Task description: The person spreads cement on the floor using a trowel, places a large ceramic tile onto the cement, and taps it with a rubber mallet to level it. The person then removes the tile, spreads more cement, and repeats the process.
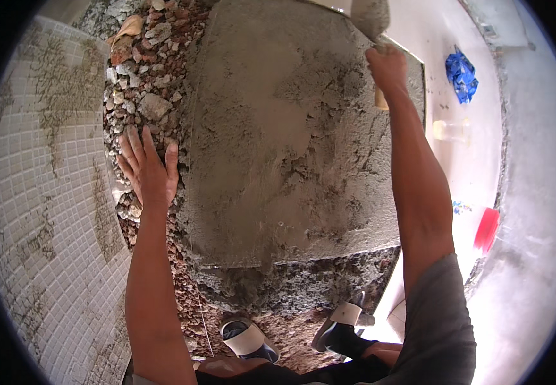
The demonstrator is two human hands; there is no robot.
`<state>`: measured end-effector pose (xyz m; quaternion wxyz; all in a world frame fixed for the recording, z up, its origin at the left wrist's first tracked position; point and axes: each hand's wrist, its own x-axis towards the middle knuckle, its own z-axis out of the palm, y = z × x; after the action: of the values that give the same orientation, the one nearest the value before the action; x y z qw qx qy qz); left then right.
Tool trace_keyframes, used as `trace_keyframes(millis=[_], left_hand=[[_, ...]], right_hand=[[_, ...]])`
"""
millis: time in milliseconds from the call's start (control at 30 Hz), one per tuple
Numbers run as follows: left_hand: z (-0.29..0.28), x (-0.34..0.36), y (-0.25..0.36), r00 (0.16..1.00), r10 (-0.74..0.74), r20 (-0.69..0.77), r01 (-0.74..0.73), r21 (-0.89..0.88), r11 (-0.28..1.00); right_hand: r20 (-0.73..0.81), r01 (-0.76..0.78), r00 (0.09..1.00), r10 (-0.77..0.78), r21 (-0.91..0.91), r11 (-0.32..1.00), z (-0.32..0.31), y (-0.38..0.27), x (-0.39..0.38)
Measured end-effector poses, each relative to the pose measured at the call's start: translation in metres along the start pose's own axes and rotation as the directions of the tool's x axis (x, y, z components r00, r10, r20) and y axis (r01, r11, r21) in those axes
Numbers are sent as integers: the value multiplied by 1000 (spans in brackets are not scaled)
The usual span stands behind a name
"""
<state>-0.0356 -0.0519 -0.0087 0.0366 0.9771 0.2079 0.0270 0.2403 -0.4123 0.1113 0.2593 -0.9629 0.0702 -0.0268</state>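
Note:
In my right hand is a trowel, gripped by its wooden handle. The grey, mortar-smeared trowel blade points away from me at the far right edge of a wet mortar bed. The bed is smooth in places and rough and pitted around the middle and right. My left hand lies with fingers spread on the broken brick and stone rubble along the bed's left side. It holds nothing.
A mortar-stained wall of small white tiles rises at left. My sandalled feet stand on rubble below the bed's near edge. On the pale surface at right lie a blue plastic bag, a clear yellowish container and a red lid-like object.

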Motion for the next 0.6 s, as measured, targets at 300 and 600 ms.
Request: trace_keyframes(millis=[300, 600], left_hand=[[-37, 1, 5, 983, -24, 183, 65, -221, 973], [-163, -271, -35, 752, 185, 633, 610, -774, 169]], right_hand=[[81, -57, 996, 31, 334, 941, -68, -62, -198], [710, -601, 678, -191, 685, 412, -24, -102, -486]])
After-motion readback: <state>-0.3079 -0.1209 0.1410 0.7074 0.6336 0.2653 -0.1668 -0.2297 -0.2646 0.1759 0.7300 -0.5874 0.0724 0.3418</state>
